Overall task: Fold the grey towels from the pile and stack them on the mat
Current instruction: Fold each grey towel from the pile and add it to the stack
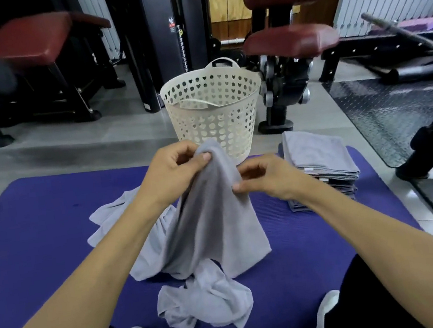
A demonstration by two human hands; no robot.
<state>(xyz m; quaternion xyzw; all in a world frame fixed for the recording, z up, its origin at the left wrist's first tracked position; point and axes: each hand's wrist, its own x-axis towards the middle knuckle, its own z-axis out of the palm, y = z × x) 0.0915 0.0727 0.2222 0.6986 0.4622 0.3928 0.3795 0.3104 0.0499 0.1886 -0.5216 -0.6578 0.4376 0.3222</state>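
A grey towel (211, 219) hangs lifted above the purple mat (40, 226). My left hand (175, 174) pinches its top corner. My right hand (263, 178) pinches its right edge a little lower. Under and around the towel lies a loose pile of unfolded grey towels (205, 301), one crumpled near my knees, another spread at the left (123, 210). A stack of folded grey towels (318, 162) sits on the mat's far right corner.
A white perforated basket (214, 109) stands just beyond the mat's far edge. Dark gym machines with maroon pads (290, 40) ring the back. A black machine part (431, 143) and a checker-plate floor mat (393, 104) lie to the right. My knees and shoes frame the bottom.
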